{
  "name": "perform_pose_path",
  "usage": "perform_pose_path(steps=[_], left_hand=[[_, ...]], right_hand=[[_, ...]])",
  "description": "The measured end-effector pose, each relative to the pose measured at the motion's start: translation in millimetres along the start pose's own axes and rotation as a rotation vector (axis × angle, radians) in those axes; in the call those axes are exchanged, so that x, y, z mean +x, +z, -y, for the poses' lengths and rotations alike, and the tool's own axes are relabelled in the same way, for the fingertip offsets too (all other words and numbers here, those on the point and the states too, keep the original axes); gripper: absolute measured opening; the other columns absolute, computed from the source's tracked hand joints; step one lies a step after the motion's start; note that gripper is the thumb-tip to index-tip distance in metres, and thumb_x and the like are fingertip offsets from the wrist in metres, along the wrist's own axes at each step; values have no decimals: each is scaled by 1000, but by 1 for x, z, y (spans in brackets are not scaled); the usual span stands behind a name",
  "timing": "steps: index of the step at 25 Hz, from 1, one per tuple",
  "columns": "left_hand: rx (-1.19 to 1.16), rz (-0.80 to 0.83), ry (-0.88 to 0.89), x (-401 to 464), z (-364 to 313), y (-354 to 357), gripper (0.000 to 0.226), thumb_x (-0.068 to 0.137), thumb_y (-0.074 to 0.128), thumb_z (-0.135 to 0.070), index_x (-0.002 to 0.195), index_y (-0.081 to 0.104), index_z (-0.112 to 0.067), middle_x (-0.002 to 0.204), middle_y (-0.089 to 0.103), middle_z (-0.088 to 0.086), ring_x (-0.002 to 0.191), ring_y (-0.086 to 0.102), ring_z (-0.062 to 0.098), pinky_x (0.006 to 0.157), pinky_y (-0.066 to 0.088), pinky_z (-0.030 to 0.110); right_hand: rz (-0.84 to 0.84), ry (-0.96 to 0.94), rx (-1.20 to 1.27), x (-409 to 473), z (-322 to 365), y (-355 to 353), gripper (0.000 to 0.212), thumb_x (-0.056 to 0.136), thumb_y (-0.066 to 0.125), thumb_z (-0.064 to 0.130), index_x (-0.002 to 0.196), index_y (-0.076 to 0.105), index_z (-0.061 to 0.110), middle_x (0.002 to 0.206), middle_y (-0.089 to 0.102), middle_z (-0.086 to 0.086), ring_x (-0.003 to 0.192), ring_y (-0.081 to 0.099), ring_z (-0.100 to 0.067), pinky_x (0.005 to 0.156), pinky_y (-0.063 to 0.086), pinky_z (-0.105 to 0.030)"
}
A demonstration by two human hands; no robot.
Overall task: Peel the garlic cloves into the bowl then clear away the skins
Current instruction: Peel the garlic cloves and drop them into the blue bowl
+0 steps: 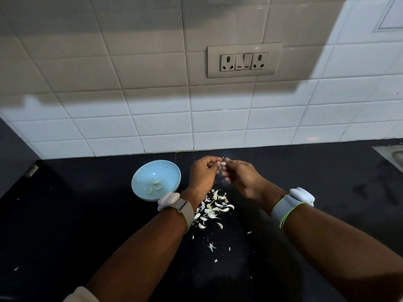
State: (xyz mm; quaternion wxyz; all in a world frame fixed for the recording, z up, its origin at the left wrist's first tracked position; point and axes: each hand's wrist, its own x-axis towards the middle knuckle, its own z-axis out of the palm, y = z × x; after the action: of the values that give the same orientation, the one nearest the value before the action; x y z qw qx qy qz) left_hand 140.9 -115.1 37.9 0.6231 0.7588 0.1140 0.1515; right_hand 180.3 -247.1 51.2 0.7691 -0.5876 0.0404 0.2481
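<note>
A garlic clove (223, 163) was pinched between the fingers of the left hand (201, 174) and the right hand (241, 176), held above the black tabletop (87, 225). Just left of the hands, a blue bowl (156, 180) held three peeled cloves (155, 185). A pile of skins (212, 209) was spread on the tabletop below the wrists.

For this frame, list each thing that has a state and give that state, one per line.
Left hand: pinching the garlic clove.
Right hand: pinching the same clove from the other side.
Garlic clove: held between both hands above the counter.
Bowl: upright on the counter, a few peeled cloves inside.
Skins: loose pile scattered on the counter, not cleared.
Wall switch: position unclear.
</note>
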Motion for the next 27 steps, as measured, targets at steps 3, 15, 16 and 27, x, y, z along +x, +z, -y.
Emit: perform_pose_path(steps=[3, 15, 16, 27], left_hand=[[-40, 69, -32, -1, 1, -2, 15, 92, 72, -12, 107, 77, -14, 93, 78, 2, 72, 65, 4, 61, 52, 23], [-13, -55, 9, -4, 4, -3, 8, 90, 77, -24, 89, 73, -18, 82, 75, -2, 74, 69, 9, 67, 57, 33], [-17, -63, 2, -3, 4, -4, 7, 91, 77, -26, 89, 72, -20, 82, 75, -1, 77, 71, 14, 68, 58, 36], [-77, 8, -49, -8, -2, -14, 8, 96, 69, -18, 98, 76, -13, 86, 77, 1, 79, 72, 11, 64, 59, 29]], right_hand=[[3, 26, 46, 1, 1, -1, 16, 104, 59, 24, 92, 64, 13, 77, 67, -1, 65, 60, -10, 55, 47, -21], [68, -64, 45, -3, 0, 1, 12, 103, 57, 9, 108, 68, 5, 83, 70, -7, 67, 67, -12, 63, 57, -23], [92, -74, 35, -5, 0, 1, 15, 102, 58, 8, 111, 69, 3, 85, 71, -8, 69, 67, -12, 66, 58, -23], [45, -165, 28, -7, -7, 6, 7, 97, 65, 2, 103, 68, 0, 84, 72, -14, 69, 70, -17, 63, 60, -25]])
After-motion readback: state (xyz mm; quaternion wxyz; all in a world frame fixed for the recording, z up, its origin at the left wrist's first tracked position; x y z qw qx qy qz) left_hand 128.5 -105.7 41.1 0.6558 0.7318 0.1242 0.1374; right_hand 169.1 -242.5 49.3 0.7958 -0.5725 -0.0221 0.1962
